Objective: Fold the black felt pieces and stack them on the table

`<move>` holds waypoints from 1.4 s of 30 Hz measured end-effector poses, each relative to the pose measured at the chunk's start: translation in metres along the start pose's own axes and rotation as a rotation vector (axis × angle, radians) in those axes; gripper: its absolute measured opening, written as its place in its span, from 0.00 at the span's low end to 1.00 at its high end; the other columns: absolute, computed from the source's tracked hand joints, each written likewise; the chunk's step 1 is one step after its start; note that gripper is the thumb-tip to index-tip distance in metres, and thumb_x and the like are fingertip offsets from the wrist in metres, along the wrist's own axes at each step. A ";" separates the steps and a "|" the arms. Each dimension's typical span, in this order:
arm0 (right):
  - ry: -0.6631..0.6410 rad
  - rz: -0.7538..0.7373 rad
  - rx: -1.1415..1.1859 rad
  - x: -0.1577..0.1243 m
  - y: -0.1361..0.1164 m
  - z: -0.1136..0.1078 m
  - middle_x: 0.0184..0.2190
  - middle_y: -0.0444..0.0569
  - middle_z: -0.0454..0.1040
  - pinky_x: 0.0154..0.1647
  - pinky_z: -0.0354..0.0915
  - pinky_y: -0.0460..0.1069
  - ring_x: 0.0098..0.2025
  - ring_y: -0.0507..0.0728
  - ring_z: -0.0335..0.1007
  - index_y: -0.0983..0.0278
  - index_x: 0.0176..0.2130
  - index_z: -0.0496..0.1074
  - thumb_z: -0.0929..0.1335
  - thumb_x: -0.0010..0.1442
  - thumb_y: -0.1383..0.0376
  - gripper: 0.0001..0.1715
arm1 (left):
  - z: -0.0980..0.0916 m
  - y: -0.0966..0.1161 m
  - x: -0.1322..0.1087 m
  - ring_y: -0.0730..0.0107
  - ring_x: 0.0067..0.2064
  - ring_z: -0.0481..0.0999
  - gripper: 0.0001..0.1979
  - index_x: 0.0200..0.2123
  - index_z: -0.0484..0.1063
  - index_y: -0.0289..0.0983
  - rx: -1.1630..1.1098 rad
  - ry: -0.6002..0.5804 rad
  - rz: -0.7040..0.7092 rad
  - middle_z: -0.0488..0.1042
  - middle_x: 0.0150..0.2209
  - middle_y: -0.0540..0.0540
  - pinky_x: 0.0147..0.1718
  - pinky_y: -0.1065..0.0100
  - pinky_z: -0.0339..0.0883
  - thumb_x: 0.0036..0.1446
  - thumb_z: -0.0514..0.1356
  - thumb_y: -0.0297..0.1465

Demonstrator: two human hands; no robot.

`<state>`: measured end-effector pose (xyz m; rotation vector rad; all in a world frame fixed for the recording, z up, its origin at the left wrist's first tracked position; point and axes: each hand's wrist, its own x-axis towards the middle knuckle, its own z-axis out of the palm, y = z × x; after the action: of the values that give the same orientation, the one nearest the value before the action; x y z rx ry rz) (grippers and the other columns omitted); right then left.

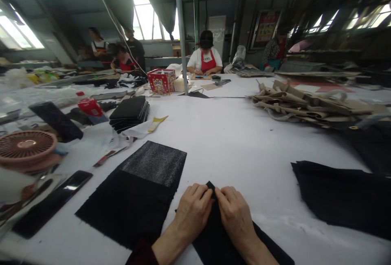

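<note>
Between my two hands lies a piece of black fabric on the white tabletop. The fingers of my left hand are closed on its narrow far end. My right hand pinches the same end from the other side, with the fingertips of both hands almost meeting. Part of the fabric is hidden under my hands and forearms. Left of my left hand rests a stack of black fabric pieces, with a speckled grey panel showing at its far end.
More black fabric lies on the right, below a heap of beige pieces. On the left are a phone, a pink fan, a cutter and a black stack. A person in a red apron works across the table.
</note>
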<state>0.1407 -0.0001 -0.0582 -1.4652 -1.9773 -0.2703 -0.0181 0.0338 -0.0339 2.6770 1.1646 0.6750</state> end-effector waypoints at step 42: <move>-0.063 -0.079 -0.042 0.002 -0.004 0.001 0.32 0.50 0.67 0.37 0.58 0.53 0.35 0.57 0.60 0.68 0.45 0.70 0.56 0.66 0.76 0.17 | -0.005 0.001 0.005 0.59 0.45 0.69 0.19 0.58 0.65 0.38 0.077 -0.106 -0.058 0.71 0.46 0.42 0.45 0.55 0.66 0.65 0.51 0.25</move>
<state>0.1367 0.0005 -0.0571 -1.4400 -2.0950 -0.3049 -0.0166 0.0361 -0.0275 2.6921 1.2594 0.4830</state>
